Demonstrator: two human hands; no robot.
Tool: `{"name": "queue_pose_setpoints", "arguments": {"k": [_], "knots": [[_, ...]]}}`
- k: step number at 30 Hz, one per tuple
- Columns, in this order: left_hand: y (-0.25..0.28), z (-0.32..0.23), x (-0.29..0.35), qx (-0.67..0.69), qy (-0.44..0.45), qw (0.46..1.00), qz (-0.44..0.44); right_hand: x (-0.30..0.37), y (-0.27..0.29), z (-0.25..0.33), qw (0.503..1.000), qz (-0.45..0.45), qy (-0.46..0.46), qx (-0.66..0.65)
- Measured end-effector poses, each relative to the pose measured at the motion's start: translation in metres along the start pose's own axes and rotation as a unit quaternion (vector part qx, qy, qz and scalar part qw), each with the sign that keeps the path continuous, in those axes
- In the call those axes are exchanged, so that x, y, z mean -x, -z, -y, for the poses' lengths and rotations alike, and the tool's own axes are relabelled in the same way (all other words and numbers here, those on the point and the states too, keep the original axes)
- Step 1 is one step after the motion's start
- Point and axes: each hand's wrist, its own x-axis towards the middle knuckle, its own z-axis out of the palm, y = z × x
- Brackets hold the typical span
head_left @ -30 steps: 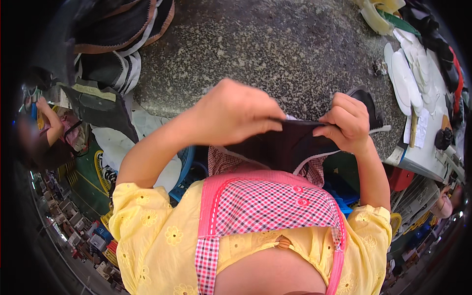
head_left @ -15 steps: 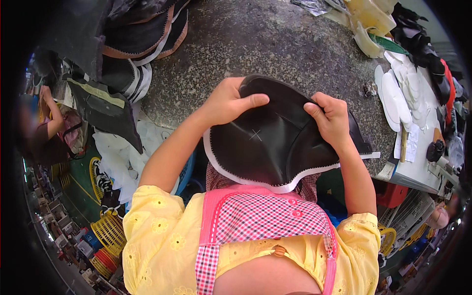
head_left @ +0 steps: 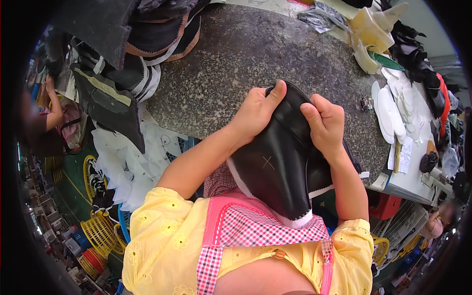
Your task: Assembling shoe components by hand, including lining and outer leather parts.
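A black leather shoe upper (head_left: 268, 164) with a white zigzag-cut lining edge hangs between my hands, over the apron and the near edge of the speckled table (head_left: 216, 64). My left hand (head_left: 258, 110) grips its upper left rim, thumb pointing up. The right hand (head_left: 324, 123) pinches the opposite rim, thumb on top and the other fingers curled behind. Lengthwise, the leather is bent into a ridge, and a pale cross mark shows on its left face. Fingertips behind the leather are hidden.
Dark leather pieces (head_left: 157, 34) are stacked at the far left. White sheet pieces (head_left: 132, 162) hang below them. White insole-shaped pieces (head_left: 391, 110) lie at the right, near a yellowish plastic container (head_left: 371, 29). Another person (head_left: 51, 113) is at the left rim.
Both hands have come closer together, mostly by the left moving rightward. The spread leather is now folded into a narrower, ridged shape, its lower tip hanging nearer to my apron.
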Motion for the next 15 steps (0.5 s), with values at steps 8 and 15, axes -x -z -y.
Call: {"name": "queue_pose_setpoints", "arguments": {"k": [8,15], "knots": [[-0.001,-0.015,-0.009,0.111,-0.03,0.993,0.009,0.014,0.022,0.018,0.993,0.029,-0.022,-0.114],[-0.012,-0.01,0.008,-0.003,-0.165,0.984,-0.063,0.027,0.026,0.016,0.986,-0.017,-0.035,-0.165]]}}
